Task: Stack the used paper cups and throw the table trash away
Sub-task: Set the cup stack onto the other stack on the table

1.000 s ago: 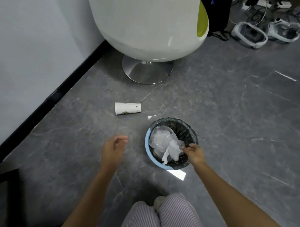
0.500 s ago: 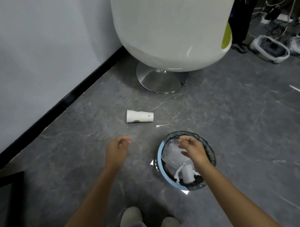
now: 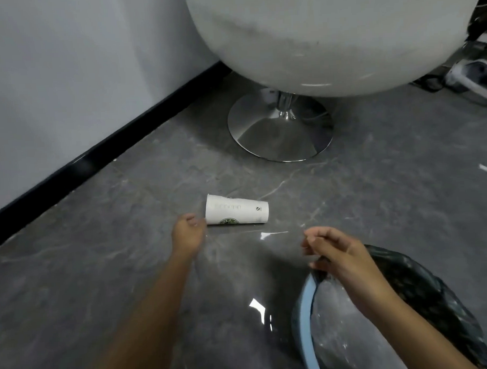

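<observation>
Left hand (image 3: 187, 236), loosely curled and empty, sits just beside the wide rim of the cup (image 3: 237, 212) lying mid-frame on the floor (image 3: 124, 271); it looks light and squashy, so hold its sides softly.

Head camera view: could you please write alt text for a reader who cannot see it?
A person's left hand is stretched toward a white paper cup lying on its side on the grey floor, fingertips close to its rim. The right hand hovers over the edge of a blue-rimmed bin lined with a black bag, near a white round chair.
</observation>
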### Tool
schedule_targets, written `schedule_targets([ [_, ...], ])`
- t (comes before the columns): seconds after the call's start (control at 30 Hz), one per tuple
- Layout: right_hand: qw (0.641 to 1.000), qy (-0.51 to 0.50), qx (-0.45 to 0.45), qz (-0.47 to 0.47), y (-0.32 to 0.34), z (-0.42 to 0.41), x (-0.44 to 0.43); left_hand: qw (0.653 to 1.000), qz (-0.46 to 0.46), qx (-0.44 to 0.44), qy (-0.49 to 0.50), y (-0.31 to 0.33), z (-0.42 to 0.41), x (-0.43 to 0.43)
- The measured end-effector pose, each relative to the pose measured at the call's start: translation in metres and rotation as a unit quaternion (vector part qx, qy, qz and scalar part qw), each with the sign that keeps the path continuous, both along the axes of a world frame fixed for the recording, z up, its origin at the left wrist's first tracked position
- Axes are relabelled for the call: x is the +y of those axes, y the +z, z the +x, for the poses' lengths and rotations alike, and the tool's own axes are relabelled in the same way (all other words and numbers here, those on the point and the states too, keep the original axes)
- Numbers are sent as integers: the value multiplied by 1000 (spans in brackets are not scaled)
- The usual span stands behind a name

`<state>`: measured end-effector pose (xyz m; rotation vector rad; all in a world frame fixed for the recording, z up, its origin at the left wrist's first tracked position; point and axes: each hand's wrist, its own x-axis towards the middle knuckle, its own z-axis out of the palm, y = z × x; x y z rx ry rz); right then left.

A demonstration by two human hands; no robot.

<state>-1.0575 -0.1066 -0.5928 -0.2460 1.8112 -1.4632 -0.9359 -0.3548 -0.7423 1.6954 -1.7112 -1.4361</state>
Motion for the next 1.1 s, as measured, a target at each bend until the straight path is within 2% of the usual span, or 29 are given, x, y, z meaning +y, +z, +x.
schedule_targets([
  [0.1,999,5,7,-36,-3,-8,-4,998,43,51,23,-36,-13,-16],
  [0.2,997,39,24,-64,4,-11,-6,998,39,45,13,-52,-24,-23],
  [0.37,998,31,21,-47,3,-10,-4,1000,-11,25,0,-50,-39,-14],
  [0.5,999,26,27,-38,0,-10,-3,996,-15,89,16,-39,-44,-8],
  [0.57,999,16,24,-35,5,-9,-6,992,-50,112,9,-21,-40,-4],
  [0.7,999,23,13,-30,42,2,-14,980,-129,152,-20,62,-21,6],
  [0.8,998,43,24,-32,93,12,-17,970,-162,178,-35,142,-6,13],
  [1.1,988,72,109,-88,325,44,-15,941,-204,254,-88,424,39,65],
])
